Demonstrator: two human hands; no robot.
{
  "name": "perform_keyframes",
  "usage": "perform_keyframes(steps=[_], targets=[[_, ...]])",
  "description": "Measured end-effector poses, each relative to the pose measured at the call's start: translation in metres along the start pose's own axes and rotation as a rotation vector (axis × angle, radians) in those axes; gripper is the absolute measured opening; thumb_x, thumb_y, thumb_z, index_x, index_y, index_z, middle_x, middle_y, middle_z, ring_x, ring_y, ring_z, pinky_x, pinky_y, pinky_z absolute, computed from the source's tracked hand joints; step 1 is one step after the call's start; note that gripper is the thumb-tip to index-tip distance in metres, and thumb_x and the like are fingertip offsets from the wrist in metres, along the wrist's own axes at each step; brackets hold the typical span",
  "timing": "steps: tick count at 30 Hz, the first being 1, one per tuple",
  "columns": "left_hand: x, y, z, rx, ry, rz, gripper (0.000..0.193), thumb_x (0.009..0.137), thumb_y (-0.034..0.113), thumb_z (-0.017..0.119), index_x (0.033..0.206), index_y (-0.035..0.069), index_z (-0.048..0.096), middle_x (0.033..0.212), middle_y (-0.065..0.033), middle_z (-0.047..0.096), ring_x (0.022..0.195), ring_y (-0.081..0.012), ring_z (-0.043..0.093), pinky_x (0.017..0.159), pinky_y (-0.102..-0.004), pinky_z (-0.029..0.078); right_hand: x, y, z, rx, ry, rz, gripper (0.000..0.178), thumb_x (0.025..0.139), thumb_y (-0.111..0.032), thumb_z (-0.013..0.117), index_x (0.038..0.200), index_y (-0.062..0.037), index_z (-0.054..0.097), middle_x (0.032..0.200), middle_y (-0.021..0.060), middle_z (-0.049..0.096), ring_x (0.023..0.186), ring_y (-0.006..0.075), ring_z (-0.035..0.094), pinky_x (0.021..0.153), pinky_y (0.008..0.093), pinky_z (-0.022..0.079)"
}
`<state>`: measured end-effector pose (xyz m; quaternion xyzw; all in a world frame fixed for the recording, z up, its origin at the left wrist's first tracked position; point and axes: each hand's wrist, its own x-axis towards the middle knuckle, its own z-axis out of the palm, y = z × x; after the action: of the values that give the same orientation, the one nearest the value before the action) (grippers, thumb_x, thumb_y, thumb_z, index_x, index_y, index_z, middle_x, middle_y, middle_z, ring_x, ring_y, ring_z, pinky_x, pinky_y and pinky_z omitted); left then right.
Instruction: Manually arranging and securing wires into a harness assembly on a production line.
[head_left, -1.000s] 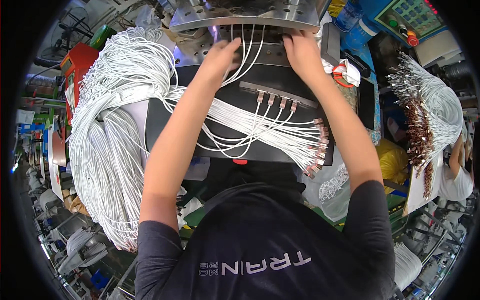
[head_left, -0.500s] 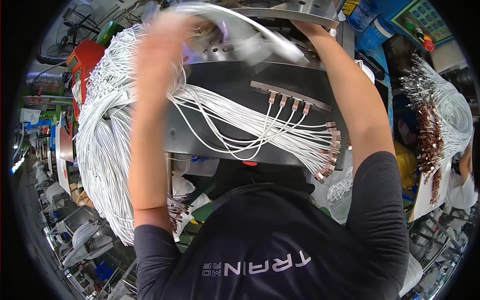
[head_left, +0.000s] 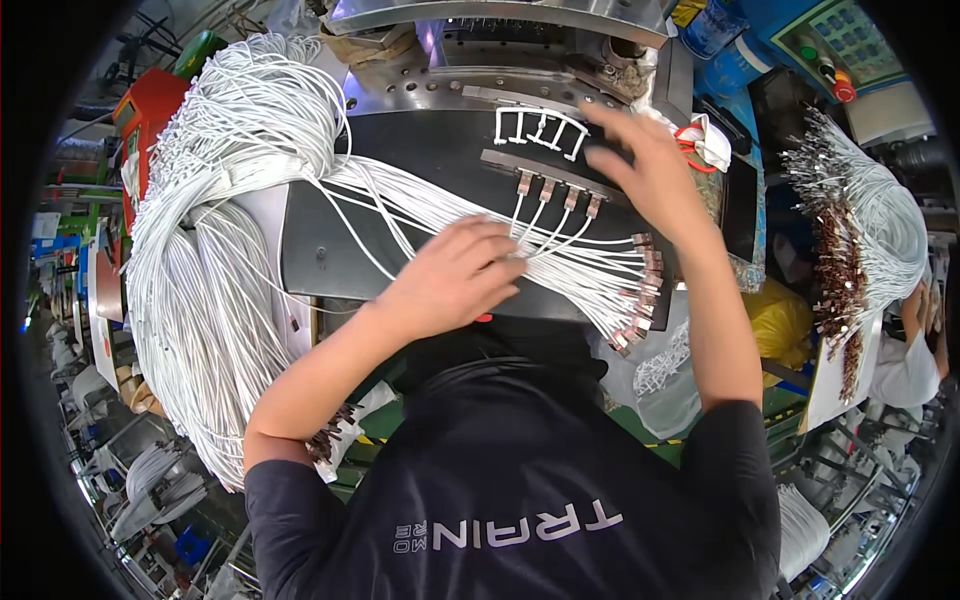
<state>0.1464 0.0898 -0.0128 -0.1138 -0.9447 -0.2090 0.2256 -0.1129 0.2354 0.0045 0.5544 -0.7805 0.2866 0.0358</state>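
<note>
My left hand (head_left: 455,275) rests over white cables (head_left: 390,205) on the black tabletop, its fingers stretched toward the right. Beyond it lies a metal bar (head_left: 550,172), with several brown-metal cable connectors (head_left: 570,200) lined up along its near side. My right hand (head_left: 645,165) hovers at the bar's right end, thumb and fingers apart, with nothing visible in it. Just left of those fingers is a white plastic runner piece (head_left: 541,132) with several prongs. A second metal bar (head_left: 500,98) lies behind it. More connectors (head_left: 645,290) fan out at the cables' right ends.
A large heap of white cables (head_left: 250,110) hangs over the left side. The metal machine (head_left: 420,90) stands at the back. Red-handled scissors (head_left: 690,140) lie at the right. Another cable bundle (head_left: 875,200) is farther right, near another person's arm (head_left: 913,310).
My left hand has come down from the blurred cables at the far left onto the bundle. The right hand has drawn back from the machine. The white runner and second bar now show on the tabletop.
</note>
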Motion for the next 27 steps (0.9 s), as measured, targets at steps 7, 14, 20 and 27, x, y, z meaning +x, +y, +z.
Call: perform_keyframes(steps=[7,14,20,27], targets=[[0.016,0.010,0.026,0.085,0.010,-0.121,0.032,0.084,0.017,0.075,0.115,0.009,0.066,0.109,-0.0081,0.064,0.097,-0.0278,0.063,0.087,-0.0417,0.053,-0.033,0.003,0.004,0.121,-0.270,0.102,0.031,0.095,-0.016,0.067,0.124,-0.0059,0.067,0.103,0.0149,0.062,0.099,0.0318,0.062,0.089,0.0372,0.048],[0.028,-0.038,0.014,0.227,0.028,-0.340,0.018,0.090,0.022,0.073,0.088,0.005,0.067,0.087,-0.0099,0.065,0.083,-0.0297,0.061,0.071,-0.0391,0.052,0.064,0.036,0.064,0.318,0.145,0.023,0.031,0.099,-0.026,0.061,0.113,0.0003,0.069,0.108,0.0184,0.067,0.101,0.0360,0.064,0.089,0.0383,0.049],[0.106,-0.095,0.027,0.249,0.117,-0.342,0.027,0.096,0.030,0.066,0.086,0.006,0.069,0.084,-0.0107,0.066,0.086,-0.0315,0.063,0.073,-0.0401,0.051,0.173,0.122,0.125,0.207,0.407,-0.094,0.029,0.097,-0.031,0.058,0.098,-0.0049,0.071,0.095,0.0180,0.071,0.091,0.0319,0.068,0.081,0.0431,0.052],[0.154,-0.117,0.002,0.240,-0.034,-0.627,0.026,0.097,0.025,0.060,0.085,0.008,0.076,0.083,-0.0114,0.072,0.090,-0.0320,0.070,0.078,-0.0437,0.057,0.190,0.113,0.108,0.065,0.256,0.058,0.032,0.100,-0.031,0.056,0.107,-0.0037,0.070,0.106,0.0215,0.070,0.101,0.0327,0.066,0.087,0.0414,0.051]])
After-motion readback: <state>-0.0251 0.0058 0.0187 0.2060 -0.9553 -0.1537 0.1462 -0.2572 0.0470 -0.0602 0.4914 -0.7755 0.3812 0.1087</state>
